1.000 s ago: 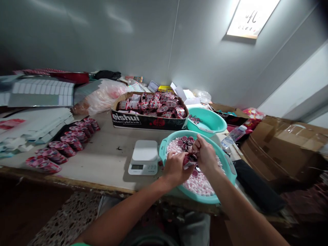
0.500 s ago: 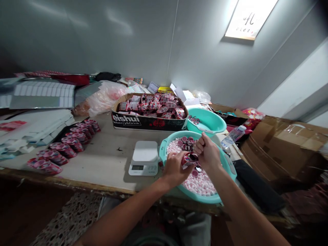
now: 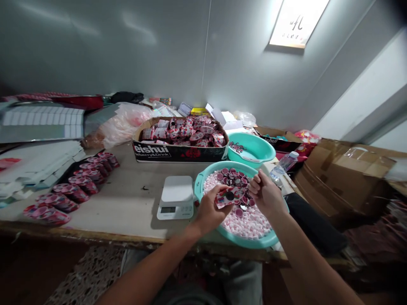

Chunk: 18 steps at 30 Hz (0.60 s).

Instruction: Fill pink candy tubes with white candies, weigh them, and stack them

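Note:
My left hand [image 3: 210, 212] grips a small pink-and-red printed candy container [image 3: 223, 200], tilted so that its dark round opening shows. Beside it, my right hand [image 3: 267, 194] is closed, fingers curled in; whatever they hold is hidden. Both hands are over a turquoise basin [image 3: 199, 183]. Inside that basin lie many small pale pink-and-white candies [image 3: 249, 223] and a heap of small round maroon caps [image 3: 233, 173], some showing silvery sides.
A white digital scale [image 3: 177, 192] stands left of the basin. Behind is a cardboard box [image 3: 178, 153] full of similar containers, near a second turquoise basin [image 3: 265, 150]. More containers [image 3: 83, 183] are lined up at left. A plastic bottle [image 3: 284, 163] and large carton [image 3: 346, 182] are at right.
The container in my left hand has turned, its opening now facing more toward me. My right hand has shifted slightly down and away from it, still closed. The whole view has moved slightly.

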### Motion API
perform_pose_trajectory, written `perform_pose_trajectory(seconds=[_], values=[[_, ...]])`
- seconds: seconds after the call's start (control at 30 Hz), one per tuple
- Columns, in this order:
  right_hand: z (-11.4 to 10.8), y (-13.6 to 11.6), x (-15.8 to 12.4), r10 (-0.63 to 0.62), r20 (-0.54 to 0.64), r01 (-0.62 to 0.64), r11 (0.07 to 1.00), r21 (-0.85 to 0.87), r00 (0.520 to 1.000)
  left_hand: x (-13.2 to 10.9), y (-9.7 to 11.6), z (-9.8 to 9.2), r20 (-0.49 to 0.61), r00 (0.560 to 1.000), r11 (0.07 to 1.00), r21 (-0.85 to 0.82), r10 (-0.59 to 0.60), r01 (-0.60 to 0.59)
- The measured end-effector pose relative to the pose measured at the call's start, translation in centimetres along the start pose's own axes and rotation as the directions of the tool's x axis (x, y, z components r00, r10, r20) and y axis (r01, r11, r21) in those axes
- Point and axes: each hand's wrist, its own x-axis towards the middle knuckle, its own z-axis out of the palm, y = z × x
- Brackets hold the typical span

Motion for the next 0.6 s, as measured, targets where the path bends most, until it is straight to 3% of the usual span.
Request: perform_pose_trajectory(seconds=[0.1,0.23,0.43,0.6], values=[[0.3,0.3,0.2,-0.03,-0.03,0.031,0.999,0.044,0.999,0.1,-0.2,0.3,-0.055,0.998,0.979,0.201,-0.002,0.013],[1.5,1.3,-0.2,-0.153,-0.034,0.152,0.988,-0.041,0.988,0.1,0.0,0.6,-0.02,1.0,0.918,0.395,-0.005,0.013],[2.6,2.9,-2.0,-0.298,0.151,0.333,0.875,-0.351,0.943,0.2,0.5,0.7,0.014,1.0,0.901,0.433,-0.004,-0.003],[2.4,3.3,-2.3,-0.297,0.17,0.341,0.853,-0.395,0.94,0.3,0.3,0.7,-0.016,0.999,0.9,0.434,-0.028,0.033]])
